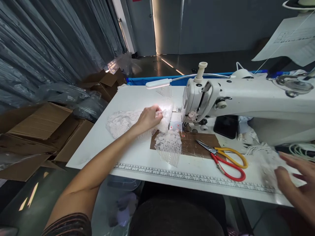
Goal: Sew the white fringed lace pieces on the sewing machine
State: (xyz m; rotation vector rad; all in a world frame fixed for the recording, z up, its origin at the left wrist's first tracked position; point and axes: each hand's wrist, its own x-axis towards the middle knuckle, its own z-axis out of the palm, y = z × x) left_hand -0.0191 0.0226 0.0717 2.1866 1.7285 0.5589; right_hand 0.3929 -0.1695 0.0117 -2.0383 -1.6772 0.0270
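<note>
My left hand is closed in a pinch on white lace fabric, just left of the sewing machine's needle area. The lace spreads leftward over the table. A fringed end of lace hangs over a brown board in front of the presser foot. At the right edge, my right hand is slightly blurred, its thumb and fingers apart. It is beside another piece of white lace, close to or touching it. Scissors with one yellow and one red handle lie slightly open between the hands.
The white sewing machine spans the right side. A small lamp shines over the lace. Beneath the machine arm lies a black phone. A printed ruler runs along the table's front edge. Cardboard boxes stand left.
</note>
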